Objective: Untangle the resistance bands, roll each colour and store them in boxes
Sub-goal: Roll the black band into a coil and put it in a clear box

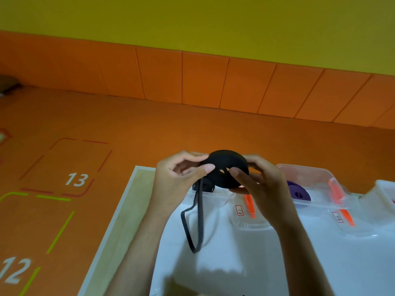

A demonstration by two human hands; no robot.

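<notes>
Two bare forearms reach forward over a white tabletop (235, 263) whose left edge borders open orange floor (149, 129). The left hand (179, 176) and right hand (258, 180) are raised above the tabletop, both clamped on a rolled black resistance band (226, 167); its loose loop dangles over bare tabletop. Behind, a clear plastic box (310, 174) holds a purple band (297, 190).

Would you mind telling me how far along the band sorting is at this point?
Done, it seems: a rolled purple band already sits in the clear box on the right. In hand: the left hand and right hand are coiling the black band, whose loose tail hangs unrolled. Left: finish that roll and box it. Other colours aren't clearly visible.
</notes>
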